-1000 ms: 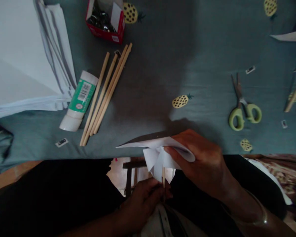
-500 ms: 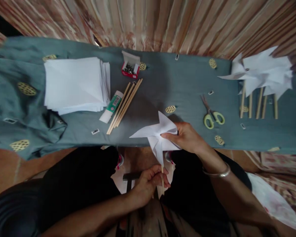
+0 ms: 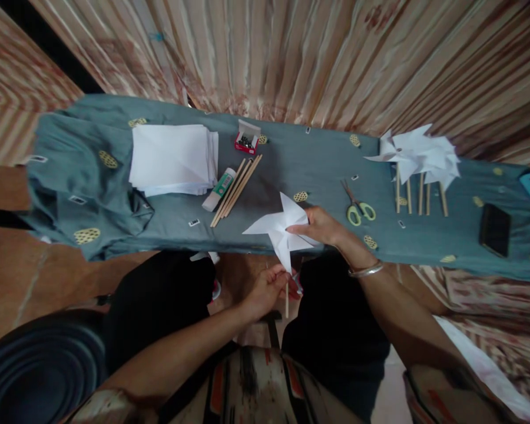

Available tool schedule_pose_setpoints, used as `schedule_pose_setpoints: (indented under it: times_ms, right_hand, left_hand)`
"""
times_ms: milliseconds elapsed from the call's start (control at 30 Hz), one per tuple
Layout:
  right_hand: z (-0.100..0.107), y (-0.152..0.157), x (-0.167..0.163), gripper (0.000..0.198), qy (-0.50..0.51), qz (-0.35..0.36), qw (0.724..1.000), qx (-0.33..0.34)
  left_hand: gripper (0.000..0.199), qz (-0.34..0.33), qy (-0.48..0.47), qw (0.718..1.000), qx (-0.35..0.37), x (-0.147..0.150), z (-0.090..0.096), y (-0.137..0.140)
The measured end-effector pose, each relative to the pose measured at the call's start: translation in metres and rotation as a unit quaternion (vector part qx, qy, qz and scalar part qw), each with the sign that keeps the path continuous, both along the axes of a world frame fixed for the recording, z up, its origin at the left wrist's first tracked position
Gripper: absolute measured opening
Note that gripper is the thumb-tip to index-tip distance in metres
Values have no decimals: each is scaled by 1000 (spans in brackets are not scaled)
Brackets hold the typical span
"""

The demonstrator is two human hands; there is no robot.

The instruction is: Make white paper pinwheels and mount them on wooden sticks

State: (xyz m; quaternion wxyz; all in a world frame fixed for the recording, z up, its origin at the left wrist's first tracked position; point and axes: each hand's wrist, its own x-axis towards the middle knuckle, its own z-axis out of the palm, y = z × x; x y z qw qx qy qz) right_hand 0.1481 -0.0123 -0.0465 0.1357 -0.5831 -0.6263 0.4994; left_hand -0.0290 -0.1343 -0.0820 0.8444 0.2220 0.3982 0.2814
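- The right hand (image 3: pixel 320 227) pinches the white paper pinwheel (image 3: pixel 281 227) at its middle, the thumb lying across the front and the other fingers mostly hidden behind the blades.
- The left hand (image 3: pixel 267 291) is closed around the pinwheel's thin wooden stick (image 3: pixel 287 303), just below the lowest blade; the stick's lower end pokes out beneath the fingers.
- The pinwheel is at the near edge of the worktop (image 3: pixel 322 162), in front of the person, its stick pointing down toward the lap. Whether any blade touches the cloth cannot be told.
- A silvery bangle (image 3: pixel 365 270) circles the right wrist.
- On the left part of the worktop lies a stack of white paper (image 3: pixel 172 156), with a green and white glue stick (image 3: pixel 221 188) near its lower right corner.
- Loose wooden sticks (image 3: pixel 238 188) lie slanted just beside the glue stick, below an open red box (image 3: pixel 242 148) holding small dark pieces.
- Scissors with green handles (image 3: pixel 357 211) lie to the right of the right hand, apart from it.
- Farther right, more white pinwheels (image 3: pixel 426 153) overlap, their sticks toward the person; a dark phone (image 3: pixel 495 229) lies beyond them.
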Motion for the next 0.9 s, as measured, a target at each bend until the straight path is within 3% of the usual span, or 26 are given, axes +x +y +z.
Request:
schedule_pose_setpoints:
  times_ms: [100, 233, 400, 533, 633, 733, 833, 900]
  right_hand:
    - [7, -2, 2, 28, 32, -22, 998, -39]
    - [15, -17, 2, 38, 96, -109, 987, -73]
    - [24, -45, -6, 38, 170, -223, 958, -59]
    - [46, -69, -12, 29, 210, -210, 955, 10]
    - [73, -86, -13, 20, 224, -129, 964, 68]
    - [95, -95, -16, 21, 245, -36, 958, 143]
    - [103, -92, -21, 10, 154, -38, 957, 241]
    - [101, -84, -23, 4, 100, -34, 940, 324]
  left_hand:
    - [48, 3, -17, 1000, 13, 0, -3, -2]
    - [50, 8, -43, 999, 30, -2, -7, -2]
    - [55, 17, -44, 998, 45, -12, 5, 3]
    - [32, 49, 30, 991, 117, -23, 16, 13]
    - [26, 90, 68, 982, 151, -30, 21, 26]
    - [32, 107, 39, 980, 164, -35, 28, 39]
    - [30, 108, 37, 983, 147, -36, 40, 51]
    - [33, 92, 63, 985, 132, -34, 50, 58]
